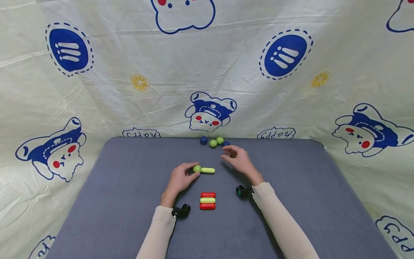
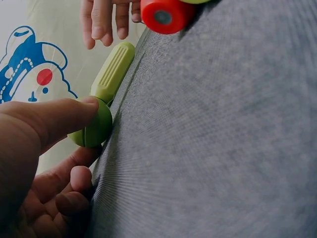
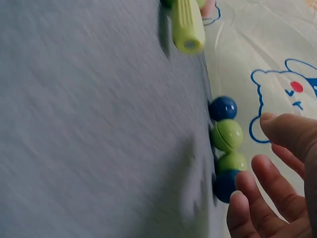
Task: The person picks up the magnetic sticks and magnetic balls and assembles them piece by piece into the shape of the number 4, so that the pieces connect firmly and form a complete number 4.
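Cream cloth covers your forearms at the near side, the left sleeve (image 1: 158,230) and the right sleeve (image 1: 282,223) both reaching in over the grey table (image 1: 113,201). Just past your left cuff, between your arms, three rods lie side by side: the near red rod (image 1: 207,206), the middle yellow rod (image 1: 207,200) and the far red rod (image 1: 207,195), all lying crosswise to you. A black wrist camera (image 1: 244,191) sits at your right cuff. Farther out, your left hand (image 1: 181,178) pinches the green ball (image 1: 197,169) between thumb and finger, low over the table. The yellow-green rod (image 1: 208,170) meets that ball at one end and points toward your right. Beyond it, your right hand (image 1: 240,159) has its thumb and fingers spread well apart with nothing between them. Its fingertips are close to the right blue ball (image 1: 225,144); you cannot tell whether they touch it. Along the table's far edge that ball is grouped with two green balls (image 1: 213,143) and, at the left end, another blue ball (image 1: 203,140). Behind everything hangs the pale printed backdrop (image 1: 226,61), with its blue-outlined cartoon bears.
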